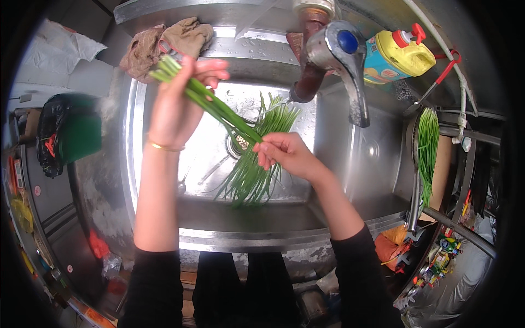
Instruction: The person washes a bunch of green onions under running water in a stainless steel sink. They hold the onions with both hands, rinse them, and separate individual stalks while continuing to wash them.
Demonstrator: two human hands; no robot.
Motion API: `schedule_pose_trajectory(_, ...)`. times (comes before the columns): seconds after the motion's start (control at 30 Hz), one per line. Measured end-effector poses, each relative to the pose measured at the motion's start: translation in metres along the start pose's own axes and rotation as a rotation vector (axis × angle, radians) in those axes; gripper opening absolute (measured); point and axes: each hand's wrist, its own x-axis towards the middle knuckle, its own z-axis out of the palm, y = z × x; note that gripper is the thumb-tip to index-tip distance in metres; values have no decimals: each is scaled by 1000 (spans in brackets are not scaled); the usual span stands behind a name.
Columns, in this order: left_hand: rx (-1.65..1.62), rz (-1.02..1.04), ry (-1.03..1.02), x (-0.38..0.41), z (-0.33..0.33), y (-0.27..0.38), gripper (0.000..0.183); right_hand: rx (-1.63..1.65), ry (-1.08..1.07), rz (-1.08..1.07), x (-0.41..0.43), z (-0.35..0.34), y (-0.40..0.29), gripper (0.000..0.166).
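A small bunch of garlic chives (221,108) stretches slantwise above the stainless-steel sink (246,237). My left hand (178,98) holds it near the pale stem ends, thumb over the stems and several fingers raised. Farther along, the thumb and fingers of my right hand (289,155) pinch the bunch near its other visible end. Below, a looser heap of chives (256,174) lies in the basin beside the drain strainer (242,141), partly covering it. Water runs from the dark spout (303,91) of the lever tap (338,49) onto the basin side of the heap.
Brown cloths (180,39) lie at the sink's back left corner. A yellow detergent bottle (393,57) stands behind the tap. More chives (428,151) rest at the right on a pan-like metal vessel (413,176). A green bin (82,131) stands left.
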Motion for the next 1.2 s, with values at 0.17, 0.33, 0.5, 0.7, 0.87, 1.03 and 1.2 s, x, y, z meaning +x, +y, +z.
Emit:
schedule_pose_trajectory(0.17, -104, -21, -29, -20, -25, 44, 42, -38, 40, 137, -22, -22, 102, 17)
schedule_pose_trajectory(0.33, 50, 5, 114, -47, -22, 61, 39, -398, 399, 231, 2, -49, 177, 15)
schedule_pose_trajectory(0.5, 312, -199, 188, -84, -27, 49, 44, -541, 911, 120, 64, -63, 154, 15)
schedule_pose_trajectory(0.7, 300, -464, 230, -100, -17, 16, 41, -533, 1023, 423, 109, -80, 138, 24)
schedule_pose_trajectory(0.87, 262, -528, 159, -93, -18, 2, 32, -391, 1254, 166, 97, -86, 137, 16)
schedule_pose_trajectory(1.03, 659, -325, 13, -76, -15, -20, 11, -100, 803, -183, 49, -54, 45, 16)
schedule_pose_trajectory(1.2, 627, -150, 12, -48, 12, -59, 27, 45, 603, -239, 20, -10, -43, 23)
